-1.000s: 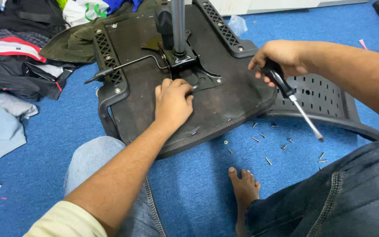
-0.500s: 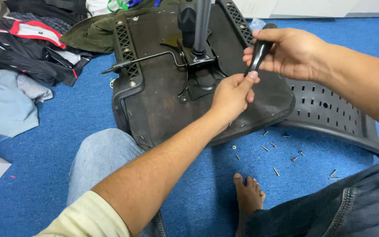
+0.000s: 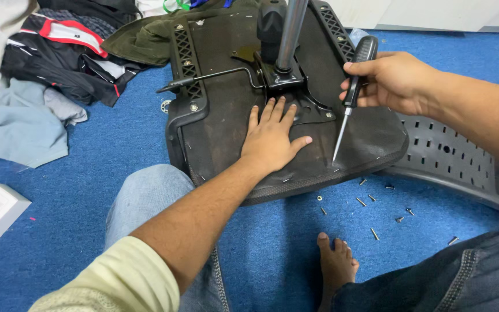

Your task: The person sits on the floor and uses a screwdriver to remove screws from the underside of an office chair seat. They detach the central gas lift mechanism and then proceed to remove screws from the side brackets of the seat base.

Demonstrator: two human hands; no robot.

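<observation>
Upturned seat ahead of me, hands on it.

My left hand (image 3: 272, 138) lies flat on the seat underside (image 3: 220, 133), near the metal post (image 3: 290, 34); my right hand (image 3: 391, 78) holds the screwdriver (image 3: 350, 95) just right of it. Loose screws (image 3: 371, 202) lie on the carpet (image 3: 116, 150) nearer me, clothes (image 3: 47, 75) far left.

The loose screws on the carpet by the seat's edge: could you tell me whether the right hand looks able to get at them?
Probably yes: the loose screws lie uncovered just below the right hand, with nothing between, though it holds a screwdriver.
</observation>
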